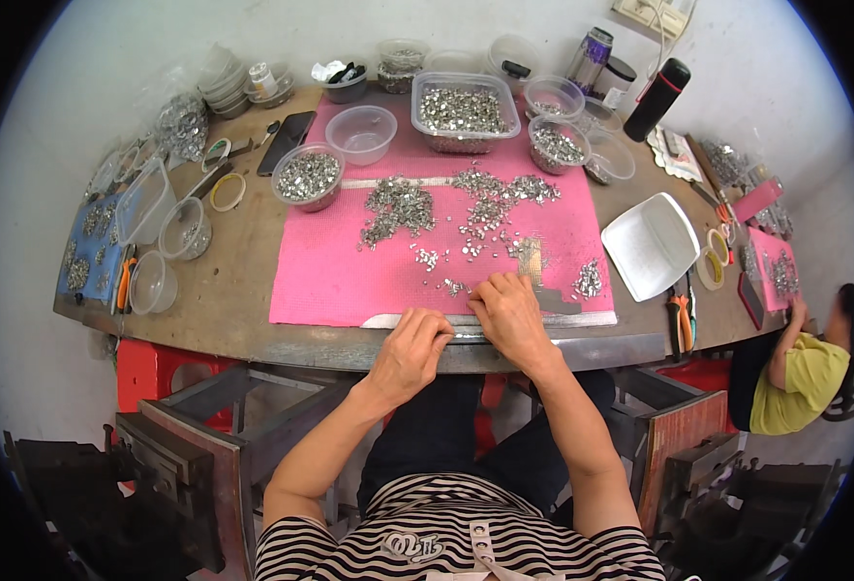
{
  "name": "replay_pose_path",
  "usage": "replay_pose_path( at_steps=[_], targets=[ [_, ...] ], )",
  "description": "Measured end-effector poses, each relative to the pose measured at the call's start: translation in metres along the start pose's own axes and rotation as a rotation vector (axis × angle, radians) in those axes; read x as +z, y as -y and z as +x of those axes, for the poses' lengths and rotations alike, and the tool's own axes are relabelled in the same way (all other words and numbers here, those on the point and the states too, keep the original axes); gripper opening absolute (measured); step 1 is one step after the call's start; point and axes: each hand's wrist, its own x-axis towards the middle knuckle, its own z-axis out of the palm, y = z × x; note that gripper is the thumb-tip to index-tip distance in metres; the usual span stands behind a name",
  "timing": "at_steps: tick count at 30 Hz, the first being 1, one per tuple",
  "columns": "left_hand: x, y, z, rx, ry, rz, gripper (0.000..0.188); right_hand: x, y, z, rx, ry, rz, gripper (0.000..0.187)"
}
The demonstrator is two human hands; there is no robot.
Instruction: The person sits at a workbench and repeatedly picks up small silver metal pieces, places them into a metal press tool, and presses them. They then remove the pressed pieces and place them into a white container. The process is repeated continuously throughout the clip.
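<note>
Both hands work at the front edge of a pink mat point(325, 261). My left hand point(410, 347) is closed, thumb and fingertips pinched together. My right hand point(512, 315) also has bent, closed fingers, resting a little farther in on the mat's edge. Whatever either pinch holds is too small or hidden to name. Between the hands, a thin shiny strip point(468, 335) lies along the table edge. Beyond them spread heaps of small silver metal pieces point(398, 208), with a few loose ones point(430, 259) nearer. A flat grey bar point(557, 302) and a brass-coloured plate point(531, 257) lie beside my right hand.
A rectangular tub of metal pieces point(461, 111) and round tubs point(308, 176) stand behind. At right are a white tray point(650, 247), pliers point(680, 322) and a black bottle point(657, 99). A phone point(287, 142) lies left. Another person point(803, 382) sits far right.
</note>
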Motion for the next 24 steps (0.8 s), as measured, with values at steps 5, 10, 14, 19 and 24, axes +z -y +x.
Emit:
replay_pose_path(
  at_steps=[5, 10, 14, 19, 24],
  targets=[
    [-0.002, -0.01, 0.003, 0.036, 0.019, 0.127, 0.015, -0.007, -0.004, 0.0, 0.009, 0.065, 0.083, 0.009],
    [-0.002, -0.008, 0.002, 0.013, 0.0, 0.06, 0.015, -0.004, -0.004, 0.0, 0.046, 0.065, 0.091, 0.008],
    [-0.001, -0.007, 0.004, -0.023, 0.003, 0.013, 0.012, -0.009, -0.001, -0.005, 0.073, 0.002, 0.224, 0.006],
    [-0.004, 0.0, 0.003, -0.057, 0.014, -0.06, 0.013, -0.02, 0.022, -0.029, 0.115, -0.004, 0.521, 0.007],
    [-0.003, -0.001, 0.004, -0.085, 0.02, -0.078, 0.012, -0.009, 0.028, -0.035, 0.073, -0.12, 0.471, 0.01]
  ],
)
